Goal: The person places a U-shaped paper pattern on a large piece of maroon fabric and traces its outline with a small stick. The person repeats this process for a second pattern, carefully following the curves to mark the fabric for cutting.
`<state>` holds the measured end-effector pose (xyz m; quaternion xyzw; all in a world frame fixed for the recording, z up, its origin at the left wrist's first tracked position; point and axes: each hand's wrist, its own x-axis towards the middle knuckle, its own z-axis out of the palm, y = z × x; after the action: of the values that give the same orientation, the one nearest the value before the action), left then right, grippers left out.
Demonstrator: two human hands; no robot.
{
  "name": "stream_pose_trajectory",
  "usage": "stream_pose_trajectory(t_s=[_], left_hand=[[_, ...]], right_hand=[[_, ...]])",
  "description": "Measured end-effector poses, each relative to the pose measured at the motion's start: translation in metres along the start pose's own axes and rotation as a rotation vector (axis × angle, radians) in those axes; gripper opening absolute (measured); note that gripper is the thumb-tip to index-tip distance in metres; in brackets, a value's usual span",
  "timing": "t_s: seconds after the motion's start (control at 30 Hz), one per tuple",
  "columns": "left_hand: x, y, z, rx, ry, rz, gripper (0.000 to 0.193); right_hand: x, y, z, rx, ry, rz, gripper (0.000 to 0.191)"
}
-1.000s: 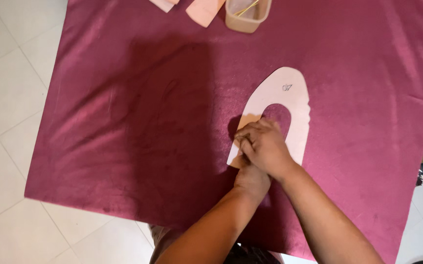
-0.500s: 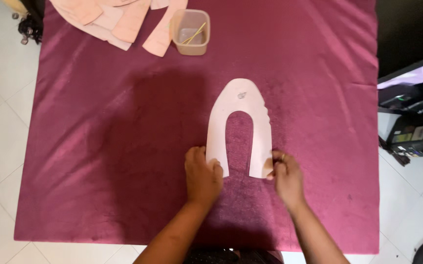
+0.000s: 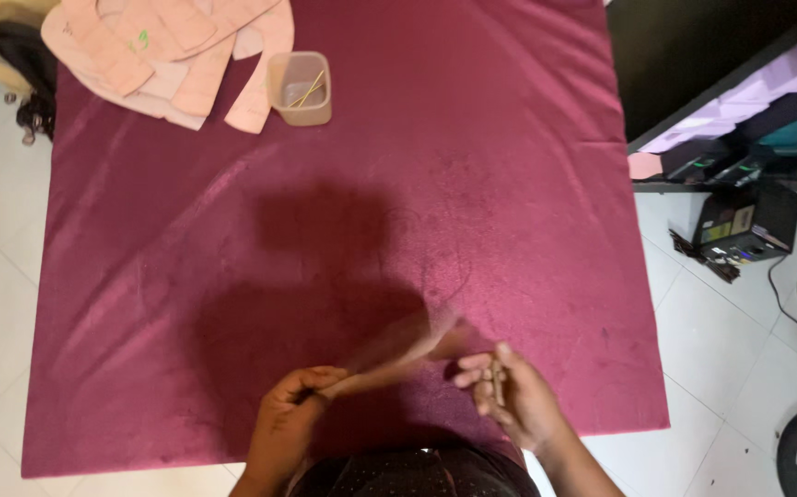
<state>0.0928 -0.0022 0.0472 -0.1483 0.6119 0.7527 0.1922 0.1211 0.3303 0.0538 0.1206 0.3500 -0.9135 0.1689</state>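
Pinching the blurred paper piece [image 3: 398,354] above maroon cloth [image 3: 509,184]: left hand [image 3: 292,414] and right hand [image 3: 509,396], grip closed.

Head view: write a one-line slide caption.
Both hands, left hand and right hand, hold a blurred pale pattern piece above maroon cloth.

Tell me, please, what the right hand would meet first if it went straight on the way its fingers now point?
The right hand points left, so it would likely first meet the blurred pale piece and then the left hand holding it; depth is unclear.
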Motion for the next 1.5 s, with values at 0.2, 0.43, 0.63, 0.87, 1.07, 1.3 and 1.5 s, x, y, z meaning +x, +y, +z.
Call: stream_pose_trajectory(t_s=[0.2, 0.43, 0.63, 0.87, 1.07, 1.3, 1.5], left_hand=[[0.019, 0.035, 0.081, 0.856, -0.105, 0.778, 0.027], [0.030, 0.005, 0.174, 1.012, -0.129, 0.525, 0.064], [-0.015, -0.090, 0.227, 1.474, 0.146, 0.188, 0.086], [-0.030, -0.120, 0.282, 0.895, 0.014, 0.112, 0.040], [-0.030, -0.095, 0.318, 0.063, -0.107, -0.314, 0.036], [-0.017, -0.079, 0.332, -0.102, -0.072, -0.264, 0.027], [-0.014, -0.058, 0.359, -0.262, 0.287, -0.278, 0.027]], right_hand=[[-0.039, -0.075, -0.019, -0.326, 0.513, 0.151, 0.027], [-0.018, -0.110, -0.105, -0.824, 0.606, -0.160, 0.024], [-0.024, -0.130, -0.121, -1.408, 0.658, 0.052, 0.034], [-0.082, -0.133, -0.118, -1.385, 0.087, -0.208, 0.026], [-0.100, -0.147, -0.093, -1.115, -0.044, 0.011, 0.051], [-0.086, -0.162, -0.094, -1.239, -0.170, 0.133, 0.064], [-0.069, -0.195, -0.128, -1.400, -0.199, 0.078, 0.066]])
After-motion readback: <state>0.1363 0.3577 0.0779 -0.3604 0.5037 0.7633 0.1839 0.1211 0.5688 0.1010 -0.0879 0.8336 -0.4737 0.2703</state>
